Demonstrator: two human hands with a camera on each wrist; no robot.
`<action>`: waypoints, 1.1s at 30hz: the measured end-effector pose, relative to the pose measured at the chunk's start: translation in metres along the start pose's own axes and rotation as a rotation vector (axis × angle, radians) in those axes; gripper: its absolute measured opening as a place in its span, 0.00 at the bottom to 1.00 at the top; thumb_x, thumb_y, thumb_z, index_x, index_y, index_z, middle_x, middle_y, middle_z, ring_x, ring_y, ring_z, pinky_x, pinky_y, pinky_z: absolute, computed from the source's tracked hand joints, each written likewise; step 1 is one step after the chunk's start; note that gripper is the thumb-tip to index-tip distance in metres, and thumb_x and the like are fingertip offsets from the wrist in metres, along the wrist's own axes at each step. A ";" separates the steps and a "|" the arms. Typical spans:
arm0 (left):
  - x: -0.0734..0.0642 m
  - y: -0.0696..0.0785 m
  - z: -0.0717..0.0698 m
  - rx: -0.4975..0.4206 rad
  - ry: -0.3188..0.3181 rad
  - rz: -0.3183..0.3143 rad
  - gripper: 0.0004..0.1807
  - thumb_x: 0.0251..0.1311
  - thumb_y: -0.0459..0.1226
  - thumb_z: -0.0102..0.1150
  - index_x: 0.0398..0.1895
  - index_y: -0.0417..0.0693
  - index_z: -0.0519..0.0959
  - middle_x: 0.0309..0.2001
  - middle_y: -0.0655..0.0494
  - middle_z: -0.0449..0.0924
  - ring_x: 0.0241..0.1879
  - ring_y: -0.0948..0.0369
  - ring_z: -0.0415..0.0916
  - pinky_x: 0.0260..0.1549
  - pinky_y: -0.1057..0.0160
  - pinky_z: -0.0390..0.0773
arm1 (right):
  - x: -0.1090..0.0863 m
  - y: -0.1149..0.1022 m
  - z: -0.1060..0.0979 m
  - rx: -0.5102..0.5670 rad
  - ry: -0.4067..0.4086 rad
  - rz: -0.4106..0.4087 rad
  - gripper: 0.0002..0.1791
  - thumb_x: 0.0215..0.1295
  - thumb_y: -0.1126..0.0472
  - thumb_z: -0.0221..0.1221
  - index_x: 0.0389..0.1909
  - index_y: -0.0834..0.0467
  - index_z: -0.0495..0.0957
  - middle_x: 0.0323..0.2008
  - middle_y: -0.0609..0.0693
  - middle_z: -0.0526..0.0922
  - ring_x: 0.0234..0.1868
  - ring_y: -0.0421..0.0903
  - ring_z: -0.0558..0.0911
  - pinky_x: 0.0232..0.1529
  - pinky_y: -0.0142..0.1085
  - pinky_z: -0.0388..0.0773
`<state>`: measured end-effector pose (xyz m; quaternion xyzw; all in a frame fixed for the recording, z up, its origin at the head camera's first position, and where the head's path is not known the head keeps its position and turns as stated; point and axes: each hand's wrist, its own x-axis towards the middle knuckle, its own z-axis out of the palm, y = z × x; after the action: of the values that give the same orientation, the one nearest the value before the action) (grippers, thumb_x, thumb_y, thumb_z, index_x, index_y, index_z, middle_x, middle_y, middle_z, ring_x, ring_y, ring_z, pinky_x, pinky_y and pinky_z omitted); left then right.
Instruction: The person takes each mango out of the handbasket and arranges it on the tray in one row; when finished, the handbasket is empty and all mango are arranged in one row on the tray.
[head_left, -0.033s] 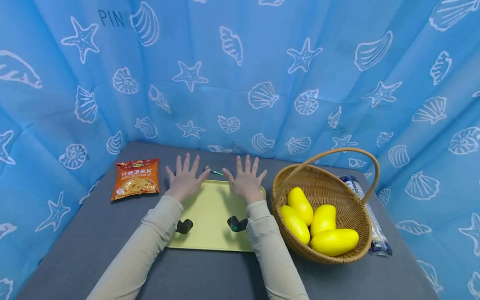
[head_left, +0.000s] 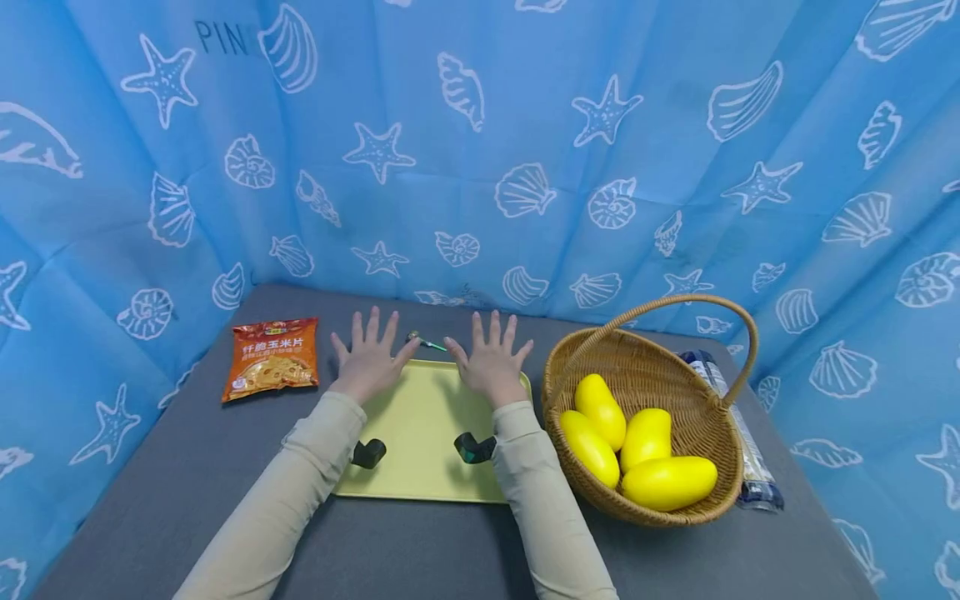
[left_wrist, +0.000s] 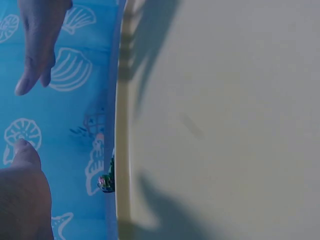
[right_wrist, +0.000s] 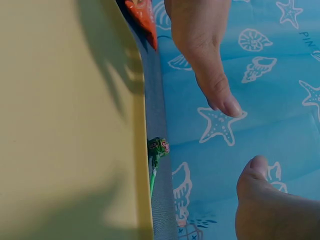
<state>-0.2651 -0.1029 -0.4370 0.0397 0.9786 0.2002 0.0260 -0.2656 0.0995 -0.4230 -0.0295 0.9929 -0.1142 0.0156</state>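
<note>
My left hand (head_left: pixel 365 360) hovers over the left part of a pale yellow tray (head_left: pixel 420 433), palm down with fingers straight and spread. On the tray's right side, my right hand (head_left: pixel 491 364) is held the same way, its thumb pointing toward the other thumb. Neither hand holds anything. Just past the tray's far edge, between the two thumbs, lies a lollipop (right_wrist: pixel 159 146) with a dark green patterned wrapper and a green stick. Both hands cast shadows on the tray in the wrist views.
An orange snack bag (head_left: pixel 272 358) lies left of the tray. To the right stands a wicker basket (head_left: pixel 675 375) with a tall handle, holding several yellow mangoes (head_left: pixel 670 483). A dark blue and clear package (head_left: pixel 757 471) lies partly hidden behind it. A blue shell-print curtain (head_left: pixel 465 208) surrounds the grey table (head_left: pixel 187 500).
</note>
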 end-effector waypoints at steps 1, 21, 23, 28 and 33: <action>0.000 0.000 0.000 0.000 -0.001 0.000 0.43 0.67 0.67 0.27 0.77 0.56 0.37 0.77 0.45 0.26 0.72 0.42 0.15 0.62 0.28 0.24 | -0.001 0.000 -0.001 0.004 -0.001 0.002 0.46 0.65 0.25 0.25 0.77 0.47 0.36 0.76 0.57 0.34 0.73 0.60 0.24 0.65 0.70 0.29; 0.002 0.006 -0.002 -0.008 0.017 0.034 0.44 0.66 0.67 0.28 0.77 0.56 0.34 0.76 0.46 0.23 0.72 0.43 0.14 0.61 0.28 0.21 | -0.011 0.000 -0.008 0.003 -0.084 0.040 0.46 0.65 0.25 0.28 0.76 0.47 0.34 0.76 0.57 0.33 0.73 0.61 0.24 0.64 0.72 0.31; 0.001 0.007 -0.002 -0.010 0.018 0.033 0.44 0.67 0.66 0.29 0.77 0.56 0.35 0.76 0.46 0.23 0.72 0.42 0.14 0.61 0.28 0.21 | -0.012 -0.001 -0.007 -0.011 -0.106 0.047 0.46 0.65 0.25 0.28 0.76 0.47 0.35 0.76 0.57 0.33 0.74 0.61 0.26 0.65 0.71 0.32; -0.007 0.007 -0.003 -0.002 0.029 0.043 0.44 0.67 0.66 0.29 0.77 0.54 0.37 0.76 0.45 0.24 0.72 0.43 0.14 0.61 0.29 0.21 | -0.022 -0.004 -0.007 -0.008 -0.144 0.032 0.46 0.66 0.26 0.29 0.77 0.48 0.35 0.76 0.57 0.34 0.74 0.62 0.28 0.66 0.70 0.37; -0.029 0.007 -0.011 0.031 0.036 0.099 0.45 0.67 0.64 0.34 0.77 0.51 0.35 0.77 0.43 0.28 0.73 0.42 0.18 0.63 0.30 0.25 | -0.060 -0.013 -0.027 0.034 -0.133 -0.175 0.44 0.68 0.31 0.40 0.77 0.49 0.40 0.76 0.58 0.39 0.75 0.63 0.36 0.67 0.65 0.52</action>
<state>-0.2361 -0.1033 -0.4231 0.0849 0.9787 0.1869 -0.0024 -0.2060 0.0968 -0.3927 -0.1232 0.9812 -0.1296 0.0721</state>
